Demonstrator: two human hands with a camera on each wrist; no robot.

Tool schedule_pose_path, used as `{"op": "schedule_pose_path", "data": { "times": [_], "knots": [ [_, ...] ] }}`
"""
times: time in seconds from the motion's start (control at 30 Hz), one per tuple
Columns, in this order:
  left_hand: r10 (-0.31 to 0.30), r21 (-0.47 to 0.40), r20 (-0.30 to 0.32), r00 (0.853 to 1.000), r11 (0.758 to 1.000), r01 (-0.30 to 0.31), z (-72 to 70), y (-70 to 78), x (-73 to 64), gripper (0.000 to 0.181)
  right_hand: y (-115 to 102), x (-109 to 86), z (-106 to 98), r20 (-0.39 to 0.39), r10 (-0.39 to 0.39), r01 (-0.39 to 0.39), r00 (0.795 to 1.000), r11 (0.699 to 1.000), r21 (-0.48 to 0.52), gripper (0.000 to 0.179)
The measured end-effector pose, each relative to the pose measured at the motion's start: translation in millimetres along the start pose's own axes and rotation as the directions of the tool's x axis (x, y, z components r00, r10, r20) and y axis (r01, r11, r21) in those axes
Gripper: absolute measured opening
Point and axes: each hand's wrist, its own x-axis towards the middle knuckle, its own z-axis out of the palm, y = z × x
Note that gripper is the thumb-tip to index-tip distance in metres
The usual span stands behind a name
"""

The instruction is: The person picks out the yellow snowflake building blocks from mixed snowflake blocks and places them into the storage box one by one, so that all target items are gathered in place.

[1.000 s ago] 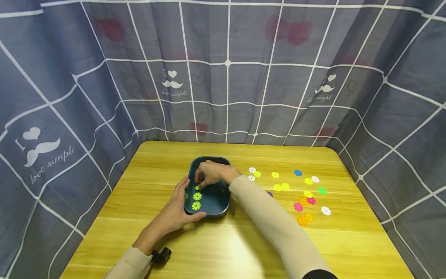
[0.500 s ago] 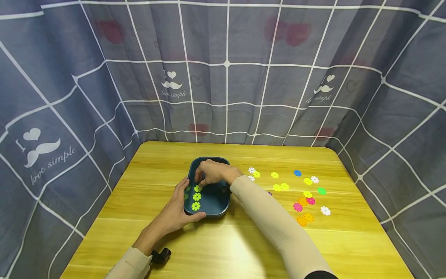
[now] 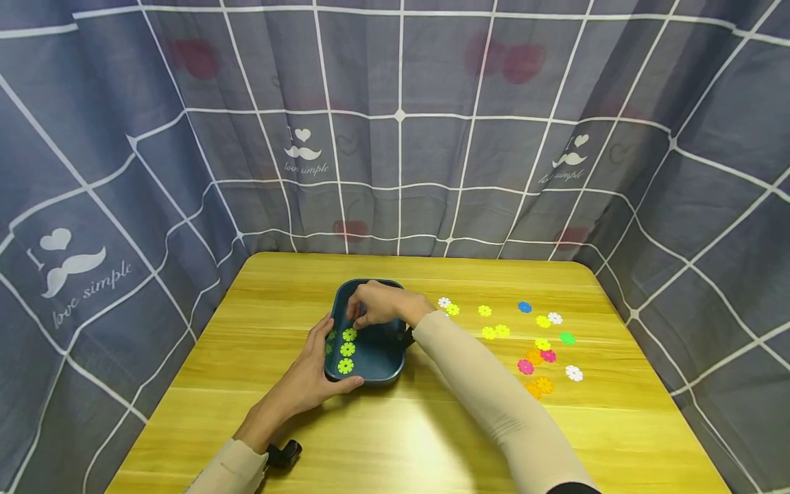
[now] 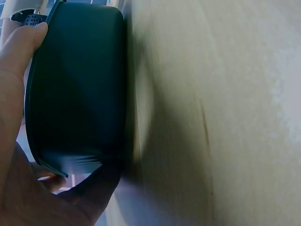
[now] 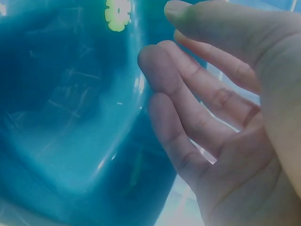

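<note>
A dark blue rectangular bin (image 3: 378,355) stands on the wooden table. My left hand (image 3: 308,377) grips its near left corner, fingers along the left side and thumb on the near rim. The bin's outer wall (image 4: 80,84) fills much of the left wrist view. Inside, three yellow-green flower-shaped discs (image 3: 348,349) lie in a row along the left side. My right hand (image 3: 384,303) reaches over the bin, just beyond the farthest disc. In the right wrist view its loosely bent fingers (image 5: 162,70) hold nothing, and one disc (image 5: 117,15) lies apart from them.
On the table's right half lie several more flower discs, among them a blue one (image 3: 524,307), a green one (image 3: 568,338) and a white one (image 3: 574,373). A grey checked curtain (image 3: 432,151) encloses the table's back and sides.
The farthest disc in the row, partly covered by my right fingers a second ago, now shows whole. My right hand has drawn back slightly; my left hand keeps its hold on the bin.
</note>
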Motion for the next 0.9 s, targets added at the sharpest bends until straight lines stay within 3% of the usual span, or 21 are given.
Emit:
{"op": "schedule_pose_path", "data": {
  "times": [0.9],
  "knots": [
    [0.035,-0.004,-0.016,0.999,0.999,-0.035,0.3,-1.9,-2.6,0.139,-6,-46.0,-8,-0.050,-0.055,0.056,0.997,0.998,0.016,0.031]
  ]
}}
